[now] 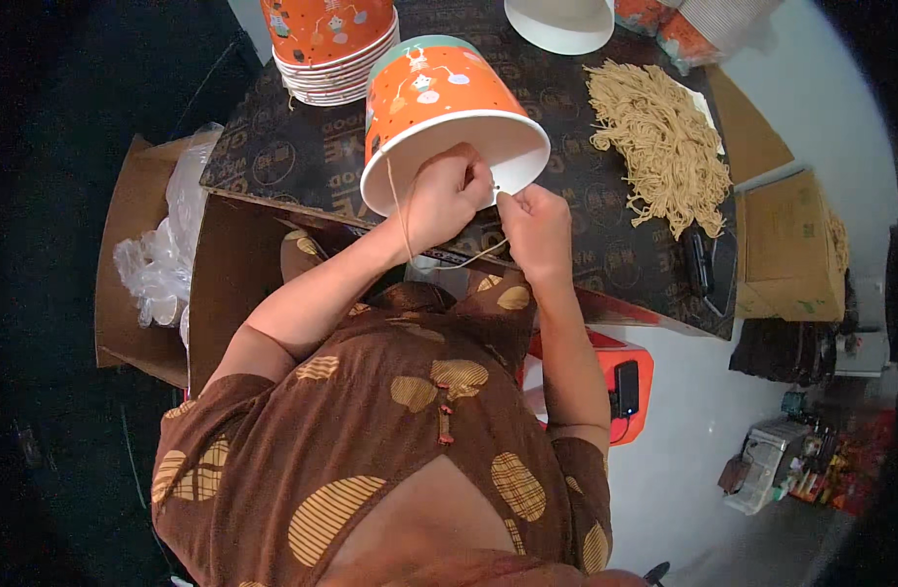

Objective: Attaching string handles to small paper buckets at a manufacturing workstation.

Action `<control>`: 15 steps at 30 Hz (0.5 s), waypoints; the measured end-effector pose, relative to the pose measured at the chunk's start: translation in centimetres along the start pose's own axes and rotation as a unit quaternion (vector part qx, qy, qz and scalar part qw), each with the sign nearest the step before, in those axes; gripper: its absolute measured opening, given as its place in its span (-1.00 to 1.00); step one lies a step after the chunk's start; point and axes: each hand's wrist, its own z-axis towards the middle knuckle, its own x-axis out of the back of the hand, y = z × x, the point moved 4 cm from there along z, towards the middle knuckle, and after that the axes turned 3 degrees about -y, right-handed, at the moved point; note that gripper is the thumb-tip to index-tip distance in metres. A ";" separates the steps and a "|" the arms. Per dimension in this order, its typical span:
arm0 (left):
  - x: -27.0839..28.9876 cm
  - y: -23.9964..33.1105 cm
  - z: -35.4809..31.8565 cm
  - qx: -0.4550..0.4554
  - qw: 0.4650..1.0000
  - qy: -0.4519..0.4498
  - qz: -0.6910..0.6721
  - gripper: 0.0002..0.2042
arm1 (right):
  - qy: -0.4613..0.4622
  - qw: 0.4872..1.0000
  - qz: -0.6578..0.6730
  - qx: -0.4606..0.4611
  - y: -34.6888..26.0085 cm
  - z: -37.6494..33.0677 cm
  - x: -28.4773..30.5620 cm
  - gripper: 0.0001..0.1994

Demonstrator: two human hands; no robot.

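Note:
An orange paper bucket (444, 88) with a white inside lies tipped on the dark table, its mouth toward me. A thin tan cord (395, 196) runs from the left of its rim, hangs in a loop below and rises to the right hand. My left hand (449, 196) reaches into the mouth with fingers curled closed; what they hold is hidden. At the lower right rim, beside a small dark hole, my right hand (537, 225) pinches the cord, thumb and finger pressed together.
Stacked orange buckets (331, 49) stand at the far left, a white bucket (561, 24) at the back. A heap of tan cords (659, 142) lies right, near a black object (700, 262). Cardboard boxes (786, 245) flank the table (605, 245); a red stool (635, 391) stands below.

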 end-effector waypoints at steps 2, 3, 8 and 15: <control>0.1 0.3 0.0 0.056 0.998 -0.029 -0.018 -0.82 | -0.007 1.000 0.012 -0.011 0.0 0.1 0.0 -0.78; 0.3 0.3 0.0 0.098 0.992 -0.023 -0.070 -0.85 | -0.015 0.999 0.021 -0.025 0.1 0.2 -0.1 -0.78; 0.6 0.0 0.4 0.126 0.989 -0.065 -0.044 -0.82 | -0.024 0.999 0.017 -0.018 1.2 0.4 -0.5 -0.77; 0.1 1.9 1.5 0.038 0.981 -0.106 0.159 -0.73 | -0.011 0.999 0.045 -0.004 0.8 -0.1 -0.6 -0.80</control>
